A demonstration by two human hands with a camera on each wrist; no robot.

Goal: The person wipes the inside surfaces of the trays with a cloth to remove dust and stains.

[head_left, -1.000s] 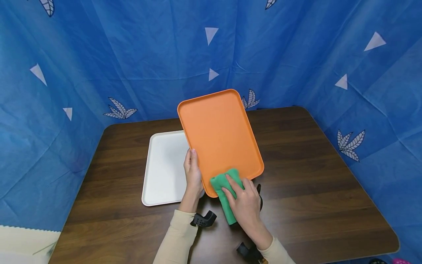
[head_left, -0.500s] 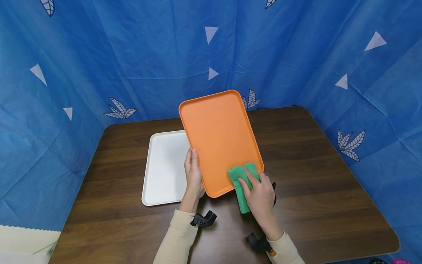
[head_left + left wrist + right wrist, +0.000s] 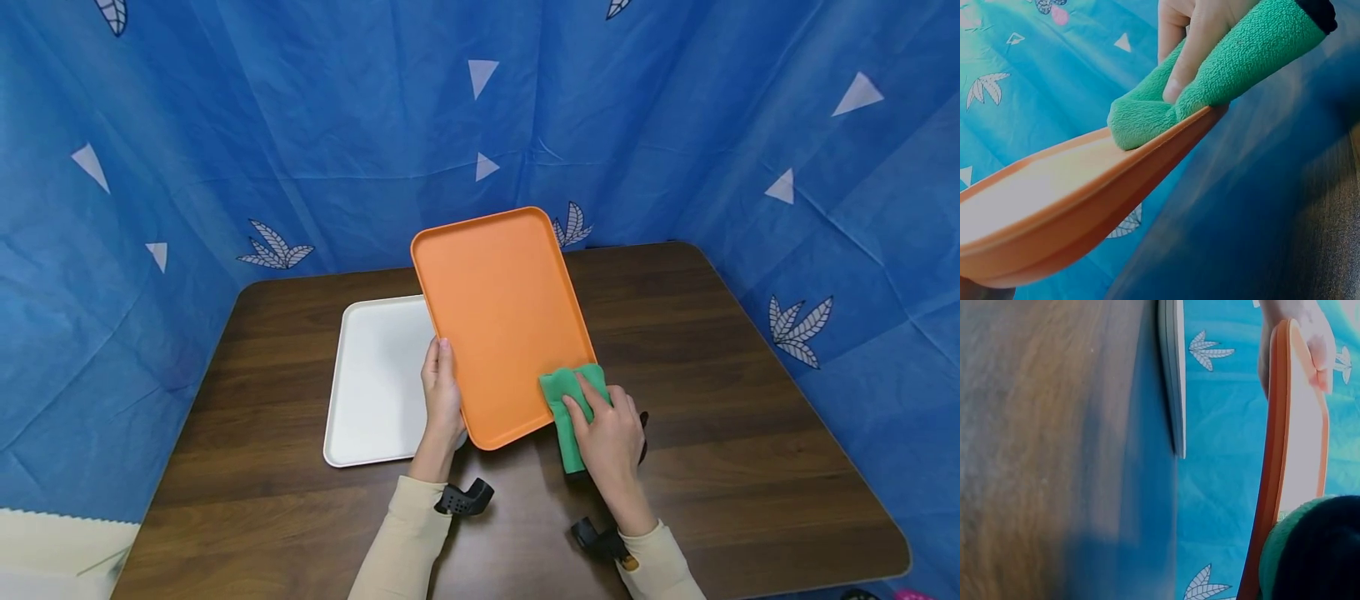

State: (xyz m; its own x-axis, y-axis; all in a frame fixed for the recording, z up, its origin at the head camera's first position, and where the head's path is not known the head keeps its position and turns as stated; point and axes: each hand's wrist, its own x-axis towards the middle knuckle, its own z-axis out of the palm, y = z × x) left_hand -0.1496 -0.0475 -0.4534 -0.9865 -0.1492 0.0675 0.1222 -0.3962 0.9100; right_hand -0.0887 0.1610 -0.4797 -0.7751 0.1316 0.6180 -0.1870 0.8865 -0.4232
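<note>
My left hand point(image 3: 442, 400) grips the left long edge of an orange tray point(image 3: 495, 308), thumb over the rim. The tray is tilted up toward me, raised over the table. Bunched under the fingers of my right hand point(image 3: 615, 442) is a green cloth point(image 3: 561, 400), pressed onto the tray's lower right corner. In the left wrist view this fuzzy green cloth point(image 3: 1254, 56) folds over the tray rim, a fingertip pushing into it, and its end has a black edge. The right wrist view has the cloth's dark part point(image 3: 1329, 556) close to the lens.
A white tray point(image 3: 378, 392) lies flat on the brown wooden table point(image 3: 720, 392), left of and partly behind the orange one. Blue patterned curtains point(image 3: 337, 125) hang around the table's back and sides. Each wrist wears a black camera band point(image 3: 465, 498).
My right hand has slid the green cloth rightward and slightly up along the orange tray's lower edge to its right corner. The left hand and tray have barely shifted.
</note>
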